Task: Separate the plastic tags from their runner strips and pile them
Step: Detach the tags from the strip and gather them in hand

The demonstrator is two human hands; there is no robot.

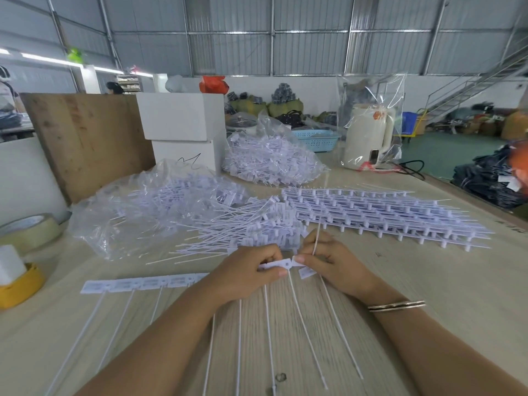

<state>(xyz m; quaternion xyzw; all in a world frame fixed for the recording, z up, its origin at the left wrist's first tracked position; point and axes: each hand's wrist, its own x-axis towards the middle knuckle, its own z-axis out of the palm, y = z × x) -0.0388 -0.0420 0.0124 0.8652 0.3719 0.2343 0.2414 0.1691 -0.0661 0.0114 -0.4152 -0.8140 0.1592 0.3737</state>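
1. Head view: the strip of tags (148, 282) is a white row of flat rectangular heads joined edge to edge, each with a long thin tail running toward the viewer across the wooden table (428, 281).
2. The left hand (245, 274) has its fingers curled round the right end of that strip, pinching it near the last joined head.
3. The right hand (328, 261) pinches the end tag (307, 271) between thumb and fingers; a thin white tail (316, 238) rises past its knuckles. The two hands are nearly touching.
4. Just beyond the hands lies the pile of loose tags (240, 227), tails fanned to the left, spilling from a clear bag (128, 207).
5. To the right of it sits a stack of uncut strips (385, 212), layered flat and reaching toward the table's right edge.
6. A second clear bag of tags (271, 158) sits further back, beside white boxes (183, 121).
7. At the left edge are a tape roll (28, 230) and a yellow roll (20, 287); bare tabletop lies between them and the strip, and also right of the right forearm.
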